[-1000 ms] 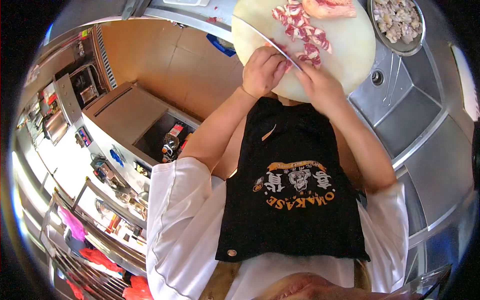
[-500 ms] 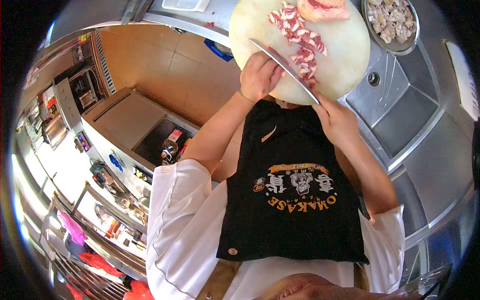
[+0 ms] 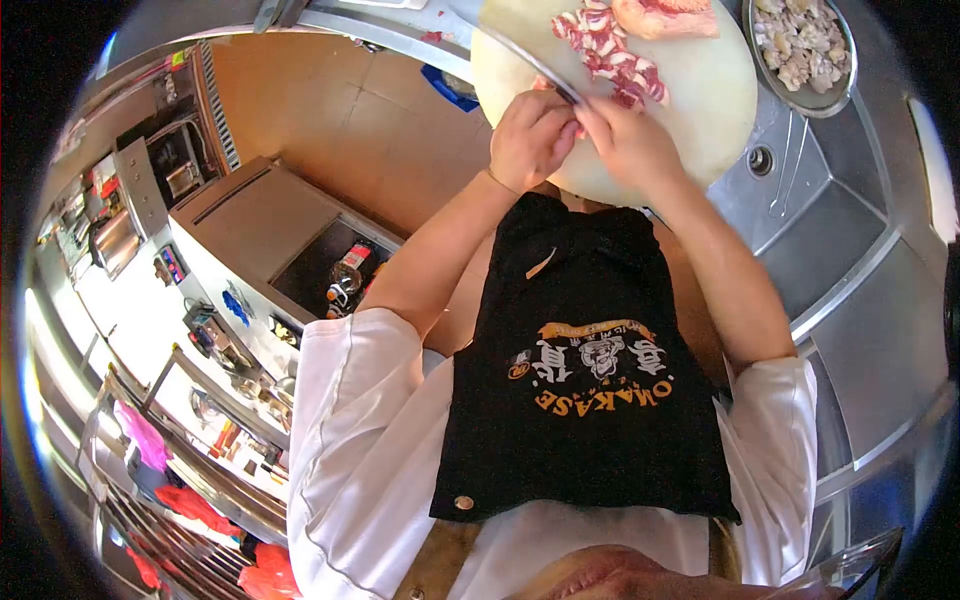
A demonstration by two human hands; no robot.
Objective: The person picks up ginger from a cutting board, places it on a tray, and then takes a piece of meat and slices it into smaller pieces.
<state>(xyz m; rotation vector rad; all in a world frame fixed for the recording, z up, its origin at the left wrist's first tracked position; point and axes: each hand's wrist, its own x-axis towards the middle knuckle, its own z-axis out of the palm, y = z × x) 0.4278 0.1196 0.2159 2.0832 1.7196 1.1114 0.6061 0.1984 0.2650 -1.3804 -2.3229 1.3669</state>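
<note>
My right hand point(image 3: 635, 145) is closed round the handle end of a kitchen knife point(image 3: 530, 62), whose blade slants up and left over the round cutting board point(image 3: 720, 130). Close beside it, my left hand point(image 3: 535, 138) has its fingers curled, near the base of the blade. A little red shows at its fingertips, but what it grips is hidden. Sliced red-and-white meat point(image 3: 610, 55) lies in a row on the board. Above the slices sits a larger fatty chunk of meat point(image 3: 665, 15).
A metal bowl point(image 3: 848, 85) of pale chopped pieces stands right of the board. Below it are a steel sink point(image 3: 820, 210) with a drain point(image 3: 760, 160) and a thin wire utensil point(image 3: 790, 165). Bottles point(image 3: 345, 275) stand on a lower unit to the left.
My right hand has moved up and left with the knife, next to my left hand. The blade has shifted off towards the upper left, away from the slices.
</note>
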